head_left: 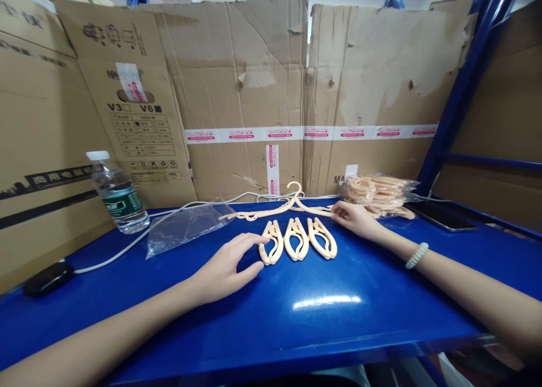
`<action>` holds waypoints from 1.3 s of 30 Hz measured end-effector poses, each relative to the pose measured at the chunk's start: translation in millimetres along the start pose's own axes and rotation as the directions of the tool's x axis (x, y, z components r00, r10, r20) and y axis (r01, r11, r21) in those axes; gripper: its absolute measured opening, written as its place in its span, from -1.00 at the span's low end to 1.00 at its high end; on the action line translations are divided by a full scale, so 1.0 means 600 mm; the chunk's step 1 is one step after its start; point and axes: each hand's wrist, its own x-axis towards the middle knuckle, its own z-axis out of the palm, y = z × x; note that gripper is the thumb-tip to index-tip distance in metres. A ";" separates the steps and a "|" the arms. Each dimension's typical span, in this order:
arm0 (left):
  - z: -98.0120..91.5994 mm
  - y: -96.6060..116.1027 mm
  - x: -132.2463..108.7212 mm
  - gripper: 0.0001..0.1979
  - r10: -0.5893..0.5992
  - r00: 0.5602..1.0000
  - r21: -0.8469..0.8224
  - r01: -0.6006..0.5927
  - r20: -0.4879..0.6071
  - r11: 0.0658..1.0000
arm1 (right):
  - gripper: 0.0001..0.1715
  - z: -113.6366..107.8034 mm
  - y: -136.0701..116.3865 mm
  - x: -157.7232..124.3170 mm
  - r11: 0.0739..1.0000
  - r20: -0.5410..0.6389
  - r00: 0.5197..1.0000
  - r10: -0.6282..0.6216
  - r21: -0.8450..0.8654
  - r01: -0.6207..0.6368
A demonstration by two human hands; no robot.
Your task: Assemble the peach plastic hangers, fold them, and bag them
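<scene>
An unfolded peach-coloured plastic hanger (275, 210) lies at the back of the blue table, its hook pointing up; part of another seems to lie just behind it. My right hand (354, 218) has its fingers closed at the hanger's right end. Three folded hangers stand in a row in front: a left one (277, 246), a middle one (302, 246) and a right one (328, 245). Beside the left folded hanger is my left hand (231, 265), thumb and fingers apart, with a fingertip at or touching its edge.
Bagged hangers (376, 194) are piled at the back right, near a dark phone (440, 215). A clear plastic bag (186, 229), a water bottle (121, 198), a white cable (127, 247) and a black device (48, 278) lie leftward. Cardboard (237, 77) walls the back.
</scene>
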 end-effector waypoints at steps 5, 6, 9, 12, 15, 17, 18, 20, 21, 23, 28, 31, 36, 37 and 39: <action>0.001 0.001 0.003 -0.65 -0.131 0.991 -0.211 0.121 -0.033 0.970 | -0.73 -0.013 -0.005 0.000 0.999 -0.073 0.997 0.028 0.030 -0.026; 0.001 -0.001 0.005 -0.65 -0.174 0.984 -0.289 0.158 -0.029 0.944 | -0.70 -0.018 -0.008 -0.001 0.999 -0.087 0.996 0.030 0.024 -0.027; 0.000 -0.014 0.011 -0.67 -0.316 0.949 -0.493 0.269 -0.013 0.828 | -0.64 -0.037 -0.023 -0.006 1.000 -0.119 0.993 0.018 -0.016 -0.020; -0.003 -0.024 0.016 -0.66 -0.479 0.878 -0.665 0.348 -0.016 0.661 | -0.61 -0.058 -0.039 -0.014 1.000 -0.148 0.989 -0.008 -0.026 0.004; -0.006 -0.024 0.017 -0.62 -0.579 0.815 -0.776 0.359 -0.009 0.518 | -0.61 -0.077 -0.052 -0.020 1.000 -0.207 0.978 -0.022 0.017 0.026; -0.007 -0.020 0.017 -0.57 -0.598 0.801 -0.805 0.336 -0.030 0.489 | -0.63 -0.086 -0.062 -0.023 0.999 -0.244 0.969 -0.033 0.026 0.041; -0.007 -0.017 0.017 -0.53 -0.599 0.799 -0.815 0.313 -0.050 0.487 | -0.64 -0.090 -0.066 -0.024 0.998 -0.255 0.966 -0.046 0.017 0.052; -0.006 -0.014 0.016 -0.45 -0.580 0.809 -0.822 0.267 -0.092 0.503 | -0.67 -0.094 -0.076 -0.026 0.996 -0.254 0.963 -0.087 -0.016 0.086; -0.005 -0.013 0.016 -0.42 -0.564 0.819 -0.815 0.253 -0.107 0.522 | -0.67 -0.093 -0.080 -0.027 0.994 -0.242 0.964 -0.111 -0.032 0.106; -0.002 -0.014 0.015 -0.36 -0.526 0.841 -0.782 0.242 -0.126 0.575 | -0.67 -0.087 -0.089 -0.029 0.989 -0.211 0.966 -0.149 -0.050 0.141; 0.002 -0.016 0.007 -0.30 -0.360 0.924 -0.592 0.220 -0.128 0.775 | -0.70 -0.060 -0.108 -0.036 0.980 -0.100 0.975 -0.200 -0.020 0.199; -0.001 -0.010 0.002 -0.55 -0.238 0.966 -0.375 0.183 -0.104 0.909 | -0.74 -0.051 -0.116 -0.039 0.974 -0.057 0.972 -0.228 -0.002 0.228; -0.005 -0.006 0.004 -0.67 -0.253 0.963 -0.347 0.206 -0.097 0.915 | -0.74 -0.046 -0.120 -0.040 0.940 -0.030 0.942 -0.333 -0.085 0.330; -0.005 -0.007 0.006 -0.66 -0.275 0.956 -0.361 0.222 -0.103 0.906 | -0.74 -0.046 -0.120 -0.040 0.925 -0.025 0.930 -0.366 -0.120 0.361; -0.003 -0.010 0.008 -0.65 -0.310 0.944 -0.378 0.250 -0.108 0.891 | -0.73 -0.046 -0.120 -0.040 0.889 -0.018 0.910 -0.414 -0.224 0.400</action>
